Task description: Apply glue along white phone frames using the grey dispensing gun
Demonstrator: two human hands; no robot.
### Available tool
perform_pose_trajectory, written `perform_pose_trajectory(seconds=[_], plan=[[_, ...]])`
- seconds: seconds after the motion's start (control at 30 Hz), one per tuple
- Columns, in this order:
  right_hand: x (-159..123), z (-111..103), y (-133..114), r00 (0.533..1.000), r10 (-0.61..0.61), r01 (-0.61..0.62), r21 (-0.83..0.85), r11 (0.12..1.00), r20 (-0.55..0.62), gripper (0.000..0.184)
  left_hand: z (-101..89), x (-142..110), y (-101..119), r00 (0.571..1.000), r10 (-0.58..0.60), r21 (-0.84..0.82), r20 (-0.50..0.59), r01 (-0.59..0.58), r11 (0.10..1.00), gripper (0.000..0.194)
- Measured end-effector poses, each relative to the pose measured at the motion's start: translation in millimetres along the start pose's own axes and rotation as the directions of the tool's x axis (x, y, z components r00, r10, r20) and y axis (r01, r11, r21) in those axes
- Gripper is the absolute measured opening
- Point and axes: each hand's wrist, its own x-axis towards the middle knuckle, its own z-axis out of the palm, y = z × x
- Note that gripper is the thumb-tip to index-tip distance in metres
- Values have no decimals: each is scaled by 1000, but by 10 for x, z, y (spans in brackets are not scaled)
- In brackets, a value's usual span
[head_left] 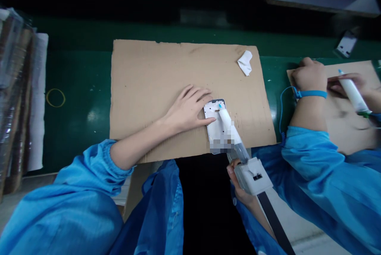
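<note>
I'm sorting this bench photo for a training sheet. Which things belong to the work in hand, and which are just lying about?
In use:
- left hand pressing down the white phone frame
- right hand gripping the dispenser syringe, tip on the frame
- cardboard sheet under the frame

Lying about:
- crumpled white paper on the cardboard
- yellow ring on the green bench
- co-worker's hands at their own cardboard

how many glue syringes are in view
2: one syringe in the right hand, tip over the phone frame; another syringe in a co-worker's hand at far right.

No readable text, labels, brands or numbers, phone frame [214,124] partly blurred, cardboard sheet [166,72] unmarked
</note>
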Motion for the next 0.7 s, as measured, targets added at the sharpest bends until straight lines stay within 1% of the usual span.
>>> perform_pose_trajectory(seconds=[0.07,0.1,0.23,0.37,0.53,0.67,0.7], plan=[[-32,-81,-85,992,125,-122,110,986,-16,70,1,0,-4,1000,1,2,2,-1,1000,67],[-43,-115,-119,989,147,-142,143,979,-21,70,0,0,-4,1000,1,-1,4,-1,1000,67],[-39,-172,-163,993,113,-109,163,981,-15,71,-7,2,2,1000,-2,-13,6,2,1000,66],[-17,-149,-140,990,144,-140,159,977,-10,70,-7,2,8,1000,5,-6,7,-5,1000,64],[-11,-117,-124,986,157,-141,233,962,-52,76,3,3,4,1000,3,0,3,-3,1000,66],[28,-64,-21,986,144,-114,305,946,-78,76,0,3,6,1000,5,7,5,-5,1000,67],[44,-43,21,992,102,-76,312,947,-69,79,-1,3,7,1000,3,8,6,-3,1000,67]])
